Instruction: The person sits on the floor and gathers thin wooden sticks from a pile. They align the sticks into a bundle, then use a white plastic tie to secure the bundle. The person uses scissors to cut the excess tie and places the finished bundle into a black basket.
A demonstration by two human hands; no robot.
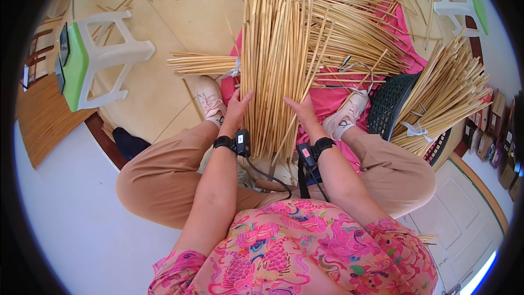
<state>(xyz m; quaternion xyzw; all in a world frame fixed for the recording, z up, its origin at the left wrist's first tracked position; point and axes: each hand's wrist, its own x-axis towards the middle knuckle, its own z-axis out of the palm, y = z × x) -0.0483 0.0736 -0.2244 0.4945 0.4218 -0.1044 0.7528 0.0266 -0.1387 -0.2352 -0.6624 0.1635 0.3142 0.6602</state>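
A thick loose bundle of pale yellow stalks stands lengthwise between my feet, its near ends just past my lap. At its left side my left hand grips it, thumb lying along the edge. My right hand holds the opposite side, thumb on top of the stalks. The other fingers of both hands are mostly hidden beneath or behind the bundle. A few stalks on its right splay outward at an angle. Beyond the bundle, a large heap of similar stalks lies across a pink cloth.
Left of the bundle lies a smaller bunch of stalks tied with white. To the right, a dark green basket stands by tied stalks. White-and-green stools flank the space. Loose stalks litter the tiled floor. Shoe boxes line the right.
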